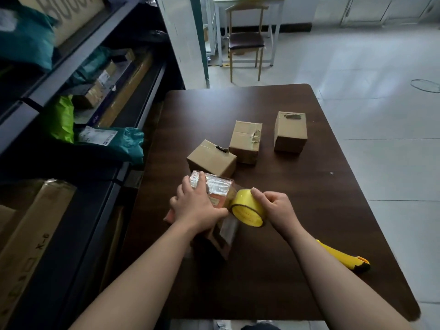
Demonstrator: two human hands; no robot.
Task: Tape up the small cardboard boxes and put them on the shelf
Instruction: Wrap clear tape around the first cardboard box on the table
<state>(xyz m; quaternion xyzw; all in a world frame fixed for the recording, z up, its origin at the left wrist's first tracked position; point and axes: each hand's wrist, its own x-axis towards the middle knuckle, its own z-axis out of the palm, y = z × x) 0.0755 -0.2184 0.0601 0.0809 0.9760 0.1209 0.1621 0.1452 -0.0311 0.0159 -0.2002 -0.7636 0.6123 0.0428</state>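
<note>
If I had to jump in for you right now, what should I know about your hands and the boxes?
Left hand: presses down on the box being taped.
Right hand: grips the yellow tape roll against that box's side.
Three more small boxes sit farther back on the table; I cannot tell if they are sealed.
A yellow knife lies by the right forearm.
Left to do: finish this tape, then move all four to the shelf.
</note>
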